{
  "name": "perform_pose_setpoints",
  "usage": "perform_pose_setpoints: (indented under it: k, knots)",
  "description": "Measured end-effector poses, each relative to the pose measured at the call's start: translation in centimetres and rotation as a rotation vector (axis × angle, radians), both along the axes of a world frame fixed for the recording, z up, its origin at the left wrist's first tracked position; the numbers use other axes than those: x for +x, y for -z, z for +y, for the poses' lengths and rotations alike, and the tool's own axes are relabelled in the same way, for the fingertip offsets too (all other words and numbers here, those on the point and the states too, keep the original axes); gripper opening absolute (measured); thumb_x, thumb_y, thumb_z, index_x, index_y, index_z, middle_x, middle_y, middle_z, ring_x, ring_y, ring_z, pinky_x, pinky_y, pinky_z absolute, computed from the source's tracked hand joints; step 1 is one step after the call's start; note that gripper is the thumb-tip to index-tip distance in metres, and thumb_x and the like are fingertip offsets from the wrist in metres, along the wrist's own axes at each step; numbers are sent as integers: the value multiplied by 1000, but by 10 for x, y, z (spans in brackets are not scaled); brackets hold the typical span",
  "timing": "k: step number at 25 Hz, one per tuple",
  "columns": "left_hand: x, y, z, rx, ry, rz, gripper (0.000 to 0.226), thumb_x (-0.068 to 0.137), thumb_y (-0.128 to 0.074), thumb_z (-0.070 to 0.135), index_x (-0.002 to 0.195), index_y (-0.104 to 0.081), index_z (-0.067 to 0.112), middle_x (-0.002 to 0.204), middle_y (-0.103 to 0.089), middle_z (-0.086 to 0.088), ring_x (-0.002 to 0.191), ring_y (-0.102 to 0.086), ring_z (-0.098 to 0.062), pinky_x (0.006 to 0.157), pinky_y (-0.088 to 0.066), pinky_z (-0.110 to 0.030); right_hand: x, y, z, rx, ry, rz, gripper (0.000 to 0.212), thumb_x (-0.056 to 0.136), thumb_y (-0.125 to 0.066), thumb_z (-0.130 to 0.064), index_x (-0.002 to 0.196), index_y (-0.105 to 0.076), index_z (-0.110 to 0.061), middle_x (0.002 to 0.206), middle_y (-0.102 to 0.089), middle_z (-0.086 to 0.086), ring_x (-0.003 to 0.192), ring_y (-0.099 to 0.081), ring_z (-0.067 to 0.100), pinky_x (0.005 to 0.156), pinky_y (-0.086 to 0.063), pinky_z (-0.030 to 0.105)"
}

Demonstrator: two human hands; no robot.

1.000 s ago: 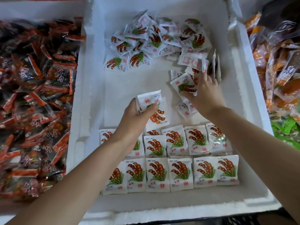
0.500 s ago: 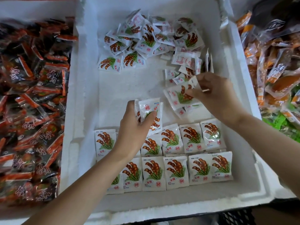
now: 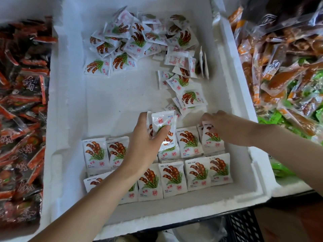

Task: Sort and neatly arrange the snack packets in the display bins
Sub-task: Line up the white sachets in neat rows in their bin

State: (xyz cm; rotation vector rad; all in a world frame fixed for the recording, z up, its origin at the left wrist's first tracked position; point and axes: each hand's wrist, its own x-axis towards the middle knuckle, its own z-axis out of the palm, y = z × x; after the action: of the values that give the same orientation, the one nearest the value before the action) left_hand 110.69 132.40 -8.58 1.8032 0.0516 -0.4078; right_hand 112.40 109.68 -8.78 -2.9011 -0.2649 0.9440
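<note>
- the left hand [image 3: 145, 145] holds a little stack of packets [image 3: 163, 124]. the thumb is on the front and the fingers wrap round the back, so the stack is held tight and stands up.
- the right hand [image 3: 225, 126] is just beside it, a bit apart, and the two hands do not touch.
- the fingers of the right hand bend over the top edge of the end packet [image 3: 212, 138] and pinch it. this packet stands at the end of the back row, right under that hand.
- the neat rows [image 3: 173, 177] of white packets lie under both hands and closer to the person. there are two rows, side by side, all face up.
- a small loose bunch [image 3: 190, 98] lies just past the right hand.
- a big messy pile [image 3: 139, 37] sits far past both hands, at the back.
- all of these are inside the white foam bin [image 3: 68, 119].
- out past the left hand is a heap of dark red packets [image 3: 21, 102].
- out past the right hand are orange packets [image 3: 279, 67] and some green packets [image 3: 272, 117].
</note>
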Motion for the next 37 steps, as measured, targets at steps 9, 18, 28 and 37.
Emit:
perform_pose_setpoints:
  k: [9,18,28,37]
  knots:
    - [-18,-4,-8,-63,-114,102,25,90,-62,21,112,-51,19,97,-64,13,73,-60,18,56,-43,-2,-23,-7,27,404,225,-311,36,95,-48,-24,130,-42,-19,125,-51,-5,113,-50,8,95,-40,21]
    - [-30,6,-11,-264,-436,217,22,93,-54,37,112,-51,25,107,-61,19,96,-61,2,88,-45,-24,-34,-5,90,824,789,-60,47,81,-69,-31,122,-48,-20,99,-65,-3,72,-61,6,58,-49,11]
    - [-23,10,67,-97,-475,-34,10,94,-58,16,102,-63,20,94,-70,6,87,-68,-4,71,-51,-17,5,-15,97,825,584,-328,7,85,-67,-25,80,-64,-21,73,-63,-7,62,-58,0,58,-42,5]
    - [-32,14,88,-20,-472,-31,13,92,-60,17,105,-64,16,97,-71,0,93,-68,-13,83,-54,-31,23,20,142,566,203,-58,21,87,-64,-25,99,-63,-8,72,-57,-2,53,-46,6,43,-34,11]
